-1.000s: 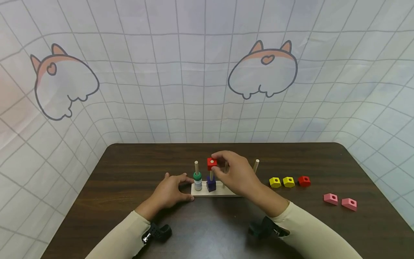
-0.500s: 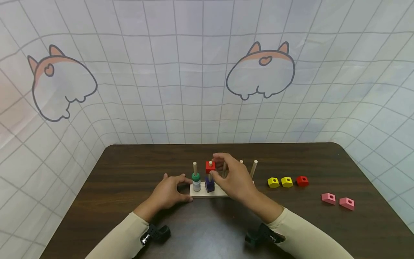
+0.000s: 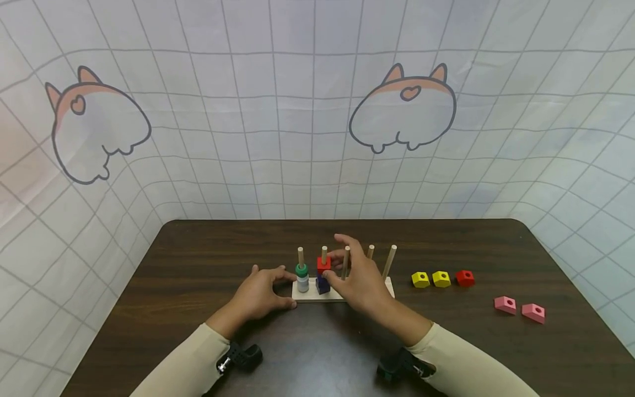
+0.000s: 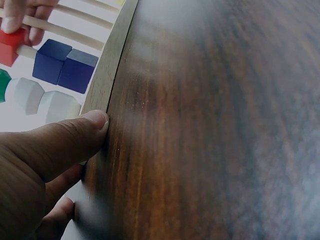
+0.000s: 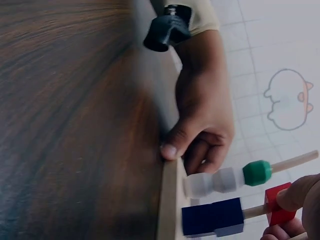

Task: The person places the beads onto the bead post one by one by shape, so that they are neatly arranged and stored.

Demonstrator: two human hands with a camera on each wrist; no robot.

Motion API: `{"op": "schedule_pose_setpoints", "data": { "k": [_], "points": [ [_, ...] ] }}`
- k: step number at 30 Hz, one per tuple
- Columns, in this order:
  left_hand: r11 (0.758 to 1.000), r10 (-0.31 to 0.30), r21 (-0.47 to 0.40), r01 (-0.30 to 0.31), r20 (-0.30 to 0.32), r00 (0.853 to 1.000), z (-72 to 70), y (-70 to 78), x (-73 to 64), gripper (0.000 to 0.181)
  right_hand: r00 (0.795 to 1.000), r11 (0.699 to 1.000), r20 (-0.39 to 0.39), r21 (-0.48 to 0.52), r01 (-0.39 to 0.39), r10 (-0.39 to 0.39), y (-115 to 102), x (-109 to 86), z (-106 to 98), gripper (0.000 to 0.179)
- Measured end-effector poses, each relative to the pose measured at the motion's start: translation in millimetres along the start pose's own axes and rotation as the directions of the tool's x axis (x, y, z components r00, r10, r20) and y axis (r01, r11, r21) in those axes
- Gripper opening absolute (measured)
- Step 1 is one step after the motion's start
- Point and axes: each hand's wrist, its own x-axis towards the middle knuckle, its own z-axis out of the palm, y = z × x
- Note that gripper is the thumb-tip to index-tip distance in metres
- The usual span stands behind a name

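Observation:
My left hand (image 3: 260, 292) grips the left end of a wooden pegboard (image 3: 329, 298), thumb on the front edge and fingers around the back. On its first peg sit two white beads (image 5: 225, 180) with a green bead (image 5: 257, 173) above. Two navy blocks (image 4: 52, 62) are stacked at the foot of the second peg. Higher on that peg is a red block (image 3: 324, 264), pinched by thumb and fingers of my right hand (image 3: 364, 284). Both wrist views show some bare peg between red and navy. The remaining pegs carry nothing visible.
Two yellow blocks (image 3: 430, 279) and another red block (image 3: 465, 278) lie in a row to the right of the pegboard. Two pink blocks (image 3: 519, 309) lie farther right and nearer. Behind the dark wooden table (image 3: 223, 242) hangs a checked white curtain (image 3: 278, 110).
My right hand has lowered the red block from near the top of the second peg toward the navy blocks. The left hand has kept its grip on the pegboard.

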Motion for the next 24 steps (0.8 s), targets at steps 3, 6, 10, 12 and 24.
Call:
{"op": "schedule_pose_setpoints", "data": {
  "k": [3,6,10,12,24],
  "points": [
    [1.000,0.002,0.004,-0.002,0.000,1.000,0.0,0.1,0.5,0.050,1.000,1.000,0.009,0.002,-0.015,0.015,5,-1.0,3,0.077],
    [1.000,0.004,0.008,-0.004,0.000,1.000,0.2,0.1,0.6,0.051,0.999,1.000,0.022,0.001,-0.030,0.030,9,-2.1,6,0.076],
    [1.000,0.006,0.008,-0.006,0.001,1.000,0.6,-0.1,0.4,0.050,0.998,0.999,0.037,-0.002,-0.042,0.042,13,-3.5,8,0.075],
    [1.000,0.004,0.006,-0.004,0.003,1.000,0.7,-0.1,0.2,0.050,0.998,0.999,0.041,-0.006,-0.044,0.044,13,-3.8,9,0.075],
    [1.000,-0.002,0.001,0.002,0.002,1.000,0.7,0.2,0.4,0.051,0.998,1.000,0.068,-0.028,-0.007,0.009,11,-12.2,0,0.078]
  ]
}}
